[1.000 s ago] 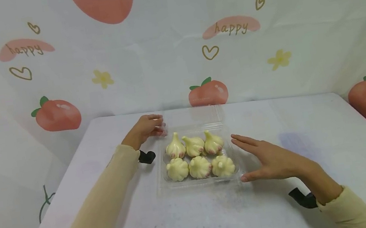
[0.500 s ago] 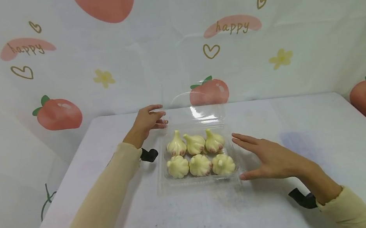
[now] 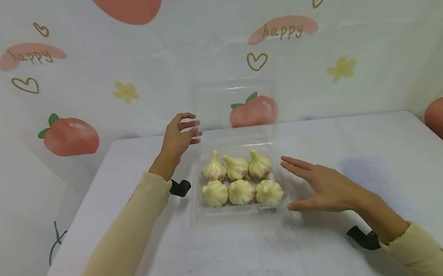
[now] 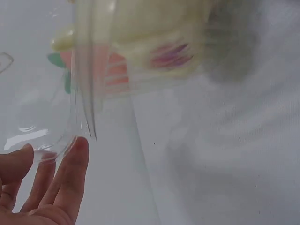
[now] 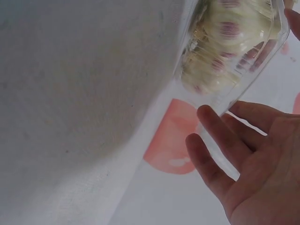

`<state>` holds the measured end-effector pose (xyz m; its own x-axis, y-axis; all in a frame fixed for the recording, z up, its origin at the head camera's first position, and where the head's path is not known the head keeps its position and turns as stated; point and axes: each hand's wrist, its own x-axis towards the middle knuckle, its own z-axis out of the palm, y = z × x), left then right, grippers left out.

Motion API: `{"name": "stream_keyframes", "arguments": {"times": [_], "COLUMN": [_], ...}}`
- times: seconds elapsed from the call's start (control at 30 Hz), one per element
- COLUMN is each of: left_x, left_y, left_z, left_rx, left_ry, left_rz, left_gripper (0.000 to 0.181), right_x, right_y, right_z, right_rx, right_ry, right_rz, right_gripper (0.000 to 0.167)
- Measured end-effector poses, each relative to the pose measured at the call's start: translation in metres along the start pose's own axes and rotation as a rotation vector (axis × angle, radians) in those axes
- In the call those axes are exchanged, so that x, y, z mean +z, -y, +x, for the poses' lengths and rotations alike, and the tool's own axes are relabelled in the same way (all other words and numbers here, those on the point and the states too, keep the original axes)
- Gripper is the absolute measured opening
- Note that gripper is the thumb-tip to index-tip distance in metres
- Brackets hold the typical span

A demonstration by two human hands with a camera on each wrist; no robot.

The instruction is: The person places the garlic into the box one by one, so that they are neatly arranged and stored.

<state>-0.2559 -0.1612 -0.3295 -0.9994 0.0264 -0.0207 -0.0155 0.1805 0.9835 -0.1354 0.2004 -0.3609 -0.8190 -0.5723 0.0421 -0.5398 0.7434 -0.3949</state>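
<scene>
A clear plastic clamshell box (image 3: pixel 239 211) sits on the table with several garlic bulbs (image 3: pixel 241 192) in two rows, also visible through its wall in both wrist views. Its transparent lid (image 3: pixel 233 89) stands raised at the back, in front of the patterned cloth. My left hand (image 3: pixel 178 137) is at the lid's left edge; the left wrist view has the thumb and fingertips (image 4: pixel 80 146) pinching its rim near a corner. Beside the box's right side, my right hand (image 3: pixel 323 187) spreads its thumb and straight fingers (image 5: pixel 213 126) against or very near the wall; exact contact is unclear.
A white cloth backdrop (image 3: pixel 176 68) with printed peaches, hearts and flowers hangs behind and around the white table (image 3: pixel 224 271). A thin green cord (image 3: pixel 54 244) hangs at the left. Black mounts (image 3: pixel 180 188) show under both wrists.
The lid has swung up from lying low behind the box to standing tall. My left hand has risen with it. The right hand stays beside the box.
</scene>
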Motion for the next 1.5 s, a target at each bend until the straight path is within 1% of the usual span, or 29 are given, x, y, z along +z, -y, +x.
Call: {"name": "stream_keyframes", "arguments": {"times": [0.13, 0.2, 0.33, 0.47, 0.57, 0.6, 0.67, 0.7, 0.83, 1.0, 1.1, 1.23, 1.3, 1.4, 1.5], "left_x": [0.005, 0.007, 0.005, -0.005, -0.012, -0.014, -0.017, -0.018, -0.023, -0.025, -0.024, -0.023, -0.024, -0.023, -0.023], "left_y": [-0.006, -0.01, -0.02, -0.038, -0.053, -0.057, -0.063, -0.065, -0.064, -0.058, -0.055, -0.055, -0.055, -0.053, -0.049], "left_z": [-0.002, -0.003, -0.006, -0.019, -0.032, -0.036, -0.042, -0.045, -0.053, -0.06, -0.062, -0.063, -0.064, -0.068, -0.076], "left_rx": [0.068, 0.11, 0.201, 0.284, 0.324, 0.334, 0.351, 0.36, 0.394, 0.394, 0.408, 0.437, 0.44, 0.427, 0.413], "left_ry": [-0.022, -0.032, -0.063, -0.108, -0.138, -0.143, -0.149, -0.152, -0.167, -0.186, -0.189, -0.18, -0.175, -0.178, -0.187], "left_rz": [0.013, 0.035, 0.096, 0.155, 0.191, 0.201, 0.237, 0.261, 0.332, 0.327, 0.327, 0.335, 0.337, 0.342, 0.342], "left_gripper": [0.044, 0.043, 0.042, 0.04, 0.036, 0.034, 0.032, 0.032, 0.033, 0.033, 0.033, 0.031, 0.031, 0.029, 0.028], "right_x": [0.001, 0.001, 0.001, -0.005, -0.016, -0.021, -0.032, -0.038, -0.058, -0.069, -0.071, -0.073, -0.075, -0.075, -0.069], "right_y": [-0.001, -0.002, -0.003, -0.003, -0.002, -0.001, -0.001, -0.001, 0.001, 0.005, 0.005, 0.008, 0.01, 0.014, 0.018], "right_z": [0.001, 0.001, 0.001, 0.004, 0.008, 0.009, 0.011, 0.013, 0.019, 0.027, 0.029, 0.032, 0.034, 0.037, 0.038], "right_rx": [0.01, 0.022, 0.03, 0.02, 0.028, 0.032, 0.042, 0.047, 0.058, 0.061, 0.057, 0.084, 0.105, 0.117, 0.103], "right_ry": [-0.021, -0.027, -0.019, 0.029, 0.066, 0.065, 0.037, 0.01, -0.13, -0.314, -0.394, -0.44, -0.454, -0.472, -0.485], "right_rz": [0.0, 0.004, 0.023, 0.049, 0.06, 0.059, 0.046, 0.048, 0.078, 0.123, 0.139, 0.175, 0.2, 0.235, 0.257], "right_gripper": [0.094, 0.092, 0.093, 0.096, 0.097, 0.096, 0.091, 0.087, 0.069, 0.055, 0.051, 0.049, 0.048, 0.049, 0.052]}}
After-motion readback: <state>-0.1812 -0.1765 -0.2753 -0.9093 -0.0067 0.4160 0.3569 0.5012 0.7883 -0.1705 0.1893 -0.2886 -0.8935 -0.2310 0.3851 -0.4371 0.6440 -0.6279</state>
